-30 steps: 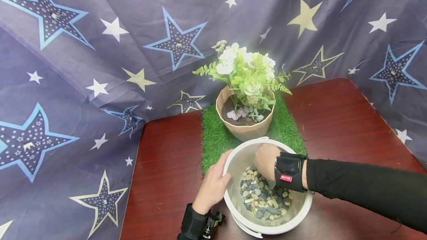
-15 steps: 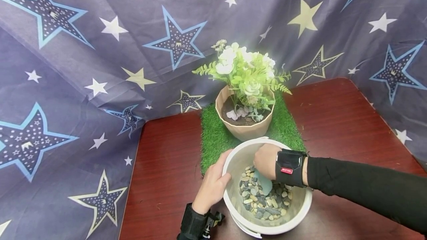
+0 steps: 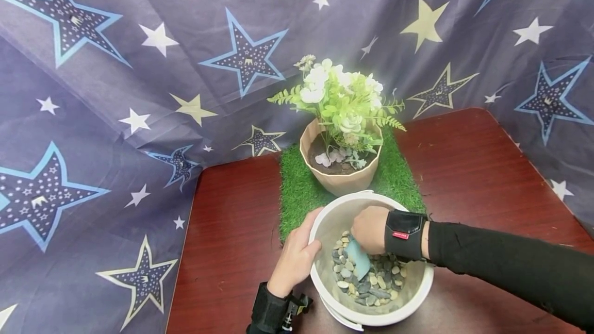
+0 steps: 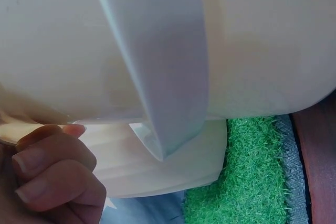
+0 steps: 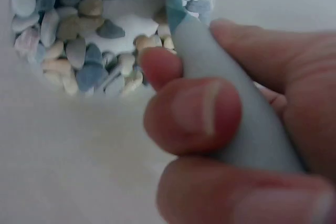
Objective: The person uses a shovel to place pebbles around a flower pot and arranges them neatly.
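Pebbles (image 3: pixel 378 293) in grey, cream and tan lie on the bottom of the white bucket (image 3: pixel 373 319), and the blue-green scoop (image 3: pixel 359 259) in your right hand (image 3: pixel 371 229) has its blade down among them. Your right fingers are curled round the scoop's pale grey handle, as the right wrist view shows up close; there, a patch of the bucket's white floor shows between the stones. Your left hand (image 3: pixel 294 255) grips the bucket's left side, thumb at the rim; in the left wrist view some of its fingers are bent beside the outer wall, and how hard they press you cannot tell. A white carrying handle (image 4: pixel 176 66) hangs along the bucket's outside. Just beyond the bucket, a beige pot (image 3: pixel 341 184) holds white flowers (image 3: pixel 315 84) and green leaves over dark soil, standing on a green grass mat (image 3: pixel 297 189) laid on the reddish-brown table (image 3: pixel 232 220). Behind it all hangs a purple-grey cloth (image 3: pixel 301 4) printed with stars
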### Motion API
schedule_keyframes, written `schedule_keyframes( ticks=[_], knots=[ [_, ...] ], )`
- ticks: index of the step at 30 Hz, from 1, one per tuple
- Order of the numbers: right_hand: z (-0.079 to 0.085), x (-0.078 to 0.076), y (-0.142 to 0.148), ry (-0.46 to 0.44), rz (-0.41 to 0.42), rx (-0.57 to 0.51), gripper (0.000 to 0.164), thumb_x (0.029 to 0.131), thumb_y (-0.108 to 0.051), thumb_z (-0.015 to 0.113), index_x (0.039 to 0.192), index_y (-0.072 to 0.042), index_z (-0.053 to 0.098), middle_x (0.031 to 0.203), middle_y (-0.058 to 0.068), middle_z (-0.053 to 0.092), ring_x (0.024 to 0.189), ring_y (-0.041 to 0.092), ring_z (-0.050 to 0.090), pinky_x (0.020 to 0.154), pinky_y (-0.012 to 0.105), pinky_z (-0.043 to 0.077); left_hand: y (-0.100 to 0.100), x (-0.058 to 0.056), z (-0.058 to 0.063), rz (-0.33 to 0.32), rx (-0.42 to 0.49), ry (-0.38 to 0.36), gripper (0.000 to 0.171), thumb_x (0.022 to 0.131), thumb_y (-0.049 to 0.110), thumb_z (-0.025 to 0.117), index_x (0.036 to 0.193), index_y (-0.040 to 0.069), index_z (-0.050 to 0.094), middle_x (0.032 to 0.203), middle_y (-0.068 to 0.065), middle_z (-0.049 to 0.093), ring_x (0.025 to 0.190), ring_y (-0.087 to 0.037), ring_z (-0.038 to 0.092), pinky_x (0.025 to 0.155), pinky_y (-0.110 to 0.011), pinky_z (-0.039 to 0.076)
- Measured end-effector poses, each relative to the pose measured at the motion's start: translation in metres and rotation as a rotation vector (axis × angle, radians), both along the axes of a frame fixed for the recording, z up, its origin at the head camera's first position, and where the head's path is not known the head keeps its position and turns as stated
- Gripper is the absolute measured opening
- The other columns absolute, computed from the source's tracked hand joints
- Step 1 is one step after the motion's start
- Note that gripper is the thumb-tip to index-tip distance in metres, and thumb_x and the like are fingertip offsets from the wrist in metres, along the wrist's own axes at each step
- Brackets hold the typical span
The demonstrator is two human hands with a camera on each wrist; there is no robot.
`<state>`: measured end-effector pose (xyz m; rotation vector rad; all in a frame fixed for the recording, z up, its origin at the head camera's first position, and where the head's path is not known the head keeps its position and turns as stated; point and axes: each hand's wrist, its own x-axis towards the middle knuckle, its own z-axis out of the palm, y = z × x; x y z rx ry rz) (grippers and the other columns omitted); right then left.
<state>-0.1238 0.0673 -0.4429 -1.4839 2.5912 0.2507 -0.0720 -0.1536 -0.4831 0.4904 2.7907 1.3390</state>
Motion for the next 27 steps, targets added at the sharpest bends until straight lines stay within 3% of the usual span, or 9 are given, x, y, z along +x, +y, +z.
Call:
schedule_keyframes(
  ticks=[6,11,16,22,27],
  knots=[
    [0.0,0.004,-0.002,0.001,0.019,-0.027,0.032,0.079,-0.045,0.083,0.066,-0.019,0.068,0.071,-0.002,0.071,0.068,0.019,0.068,0.068,0.034,0.058,0.001,0.0,0.0,-0.014,0.018,-0.005,0.073,0.08,0.0,0.054,0.149,0.024,0.053,0.133,-0.008,0.07,0.103,-0.019,0.072,0.085,-0.037,0.059],
    [0.009,0.002,-0.001,-0.035,0.022,-0.086,0.038,0.079,-0.044,0.083,0.059,-0.021,0.06,0.064,-0.004,0.065,0.061,0.018,0.064,0.065,0.035,0.056,0.001,-0.001,0.001,-0.023,0.024,0.0,0.073,0.08,0.0,0.055,0.149,0.024,0.053,0.134,-0.009,0.069,0.103,-0.021,0.072,0.084,-0.037,0.06],
    [0.013,-0.001,0.002,-0.087,-0.026,-0.109,0.041,0.079,-0.041,0.082,0.057,-0.021,0.053,0.059,-0.005,0.058,0.054,0.016,0.054,0.06,0.037,0.052,-0.001,0.0,0.002,-0.01,0.019,0.004,0.073,0.08,0.0,0.055,0.149,0.024,0.053,0.133,-0.008,0.07,0.102,-0.02,0.072,0.082,-0.036,0.06],
    [0.02,-0.003,0.006,-0.101,-0.078,-0.118,0.041,0.084,-0.045,0.08,0.06,-0.02,0.059,0.061,-0.002,0.061,0.058,0.019,0.06,0.065,0.038,0.055,-0.001,-0.001,0.001,-0.002,0.006,0.002,0.073,0.08,0.001,0.055,0.149,0.025,0.053,0.133,-0.007,0.07,0.105,-0.02,0.071,0.088,-0.039,0.058],
    [0.026,-0.004,0.012,-0.152,-0.077,-0.146,0.049,0.087,-0.047,0.077,0.056,-0.022,0.048,0.059,-0.003,0.056,0.056,0.017,0.056,0.065,0.038,0.054,-0.001,-0.001,0.001,-0.004,0.009,-0.003,0.072,0.081,0.0,0.055,0.149,0.023,0.053,0.135,-0.009,0.069,0.106,-0.023,0.072,0.088,-0.04,0.058]
  ],
)
